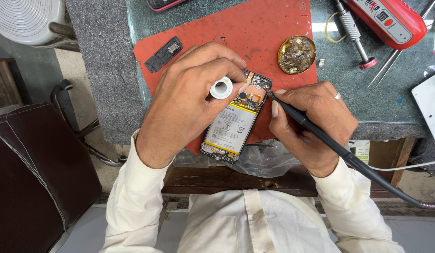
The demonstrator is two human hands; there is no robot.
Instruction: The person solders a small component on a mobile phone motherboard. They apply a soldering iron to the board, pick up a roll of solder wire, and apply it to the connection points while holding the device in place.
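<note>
A person's left hand (189, 100) pinches a small white solder spool (221, 87) in a closed grip above an opened phone (235, 121) lying on a red mat (255, 28) on the desk (390, 98). The right hand (313, 124), grip closed, holds a black soldering iron (320, 133) with its tip at the phone's top edge. A round brass tin (297, 54) sits nearby.

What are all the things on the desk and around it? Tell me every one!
opened phone: one, black with white battery, on the mat
mat: one, red, on the desk
solder spool: one, white, in left hand
soldering iron: one, black, in right hand
round tin: one, brass, mat's right edge
black part: one, mat's left corner
red tool: one, top right
tweezers: one, silver, right
left hand: over the phone
right hand: wears a ring
</note>
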